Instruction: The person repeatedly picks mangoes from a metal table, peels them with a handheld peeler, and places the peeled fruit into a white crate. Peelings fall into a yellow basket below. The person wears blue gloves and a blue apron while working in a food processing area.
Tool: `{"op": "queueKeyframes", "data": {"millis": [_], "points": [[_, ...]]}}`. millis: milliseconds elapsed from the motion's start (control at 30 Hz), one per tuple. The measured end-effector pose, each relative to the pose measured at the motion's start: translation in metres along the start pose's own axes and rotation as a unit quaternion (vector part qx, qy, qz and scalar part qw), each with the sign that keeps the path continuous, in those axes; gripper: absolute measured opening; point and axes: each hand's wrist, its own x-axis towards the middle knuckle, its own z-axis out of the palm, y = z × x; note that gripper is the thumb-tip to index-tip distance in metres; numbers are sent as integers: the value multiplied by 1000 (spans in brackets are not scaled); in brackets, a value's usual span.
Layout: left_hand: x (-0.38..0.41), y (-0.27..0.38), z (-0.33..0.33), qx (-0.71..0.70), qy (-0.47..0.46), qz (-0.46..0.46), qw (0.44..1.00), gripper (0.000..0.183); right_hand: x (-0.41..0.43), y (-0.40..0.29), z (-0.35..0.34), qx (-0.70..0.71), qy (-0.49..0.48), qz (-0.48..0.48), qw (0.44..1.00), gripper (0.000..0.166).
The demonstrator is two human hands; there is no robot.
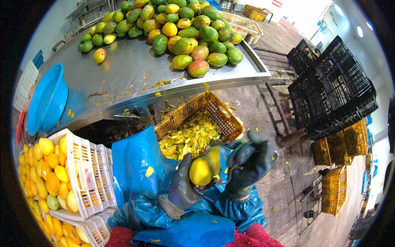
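My left hand (pixel 185 185), in a dark coated glove with a grey cuff, cups a yellow mango (pixel 200 173) above my lap. My right hand (pixel 248 163), also in a dark glove, is blurred by motion just to the right of the fruit. Its fingers are curled around a small hand tool, probably a peeler; a metal ring (pixel 274 156) sticks out at its outer side, and the blade is hidden or blurred. Beyond both hands stands a dirty yellow plastic crate (pixel 230 123) holding yellow-green mango peels (pixel 191 134).
A steel table (pixel 132 71) bears a heap of unpeeled mangoes (pixel 182 46) and a blue basin (pixel 46 98). White crates (pixel 89 176) of peeled mangoes (pixel 51 166) are stacked at my left. Black crates (pixel 330 92) and yellow crates (pixel 334 188) stand on the right.
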Motion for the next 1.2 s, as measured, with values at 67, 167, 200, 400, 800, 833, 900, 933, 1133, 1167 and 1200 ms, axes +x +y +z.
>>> {"op": "queueKeyframes", "data": {"millis": [67,167,200,400,800,833,900,933,1133,1167,1200], "points": [[0,-12,-12,36,-27,59,997,45,-18,-27,7,148,-48,177,972,44],[15,-19,-42,-110,17,-57,992,42,-28,-37,13,108,-186,184,959,48],[11,-13,-37,-129,-37,-86,987,42,-25,-36,10,124,-182,211,952,48],[-15,14,1,686,-105,162,701,69,-7,-29,20,319,-67,283,902,42],[-10,19,-25,623,-96,102,769,79,32,56,-20,54,28,202,977,51],[-6,19,-26,680,-117,171,703,79,31,38,-11,124,54,196,971,53],[-1,23,-21,750,-153,248,593,76,24,7,-1,208,12,234,950,52],[1,27,-17,770,-169,260,558,74,18,-2,4,268,-26,268,925,52],[-5,28,-10,642,-178,208,716,61,24,92,-9,135,-49,418,897,40],[-6,28,4,648,-185,269,689,58,29,115,-22,-19,-14,346,938,39],[-7,28,17,652,-186,330,657,57,32,142,-52,-73,-4,293,953,40]]}}
